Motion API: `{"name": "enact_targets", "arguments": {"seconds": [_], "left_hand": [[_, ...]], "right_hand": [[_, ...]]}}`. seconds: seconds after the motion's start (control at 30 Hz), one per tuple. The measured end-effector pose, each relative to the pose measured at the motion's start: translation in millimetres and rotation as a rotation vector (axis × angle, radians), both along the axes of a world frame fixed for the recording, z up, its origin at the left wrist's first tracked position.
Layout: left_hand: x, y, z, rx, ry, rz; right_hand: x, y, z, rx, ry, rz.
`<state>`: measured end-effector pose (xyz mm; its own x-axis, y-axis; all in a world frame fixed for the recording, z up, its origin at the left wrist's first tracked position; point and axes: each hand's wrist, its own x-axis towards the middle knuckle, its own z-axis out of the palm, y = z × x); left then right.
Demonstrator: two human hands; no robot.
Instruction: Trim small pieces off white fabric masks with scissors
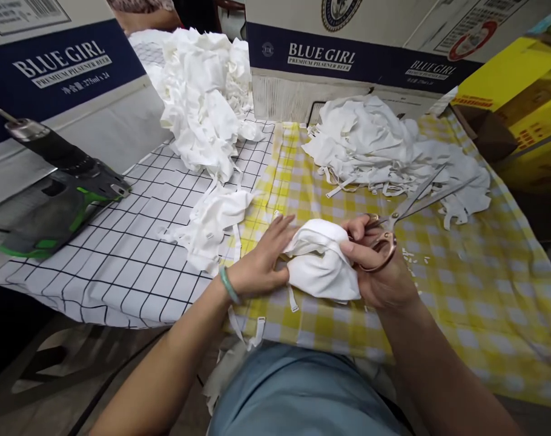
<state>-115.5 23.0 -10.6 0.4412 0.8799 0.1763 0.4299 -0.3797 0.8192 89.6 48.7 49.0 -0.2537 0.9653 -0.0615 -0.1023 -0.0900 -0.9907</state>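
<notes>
A folded white cloth piece (321, 266) sits between both hands on the yellow checked tablecloth (461, 290). My left hand (261, 257) pinches its left edge, fingers closed on the fabric; a green bangle is on that wrist. My right hand (379, 266) holds the cloth's right side and has its fingers through the copper handles of scissors (407, 212), whose blades point up and right over the table.
A tall heap of white cloth (207, 97) lies on the black-grid white cloth (121, 254) at left. A flatter pile of white scraps and strips (384, 151) lies at back right. A black-green power tool (57, 188) rests far left. Cardboard boxes (348, 54) stand behind.
</notes>
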Motion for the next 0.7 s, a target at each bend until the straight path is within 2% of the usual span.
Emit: {"name": "enact_targets", "arguments": {"seconds": [0.07, 0.13, 0.23, 0.3, 0.4, 0.5, 0.57, 0.6, 0.7], "left_hand": [[-4, 5, 4.7, -0.159, -0.162, -0.023], [-17, 2, 12.8, -0.395, -0.386, 0.073], [-38, -16, 26.6, -0.696, -0.672, 0.315], [-47, -30, 33.2, -0.817, -0.783, 0.403], [-50, -46, 38.6, -0.858, -0.888, 0.452], [-48, -51, 42.5, -0.862, -0.898, 0.414], [-49, -51, 45.0, -0.836, -0.835, 0.385], [-51, -50, 45.8, -0.808, -0.778, 0.387], [-55, -49, 47.3, -0.658, -0.515, 0.487]], "right_hand": [[-4, 4, 10.9, 0.049, -0.018, -0.023], [-8, 13, 11.8, 0.106, -0.042, -0.064], [-17, 31, -10.1, 0.118, -0.067, -0.049], [-28, 38, -32.8, 0.076, -0.124, -0.024], [-47, 30, -56.9, 0.088, -0.217, 0.011], [-62, 9, -58.1, 0.132, -0.142, 0.25], [-68, 2, -52.2, 0.098, -0.072, 0.429], [-69, 2, -49.4, 0.076, -0.058, 0.471], [-63, 15, -45.1, 0.098, -0.113, 0.417]]}}
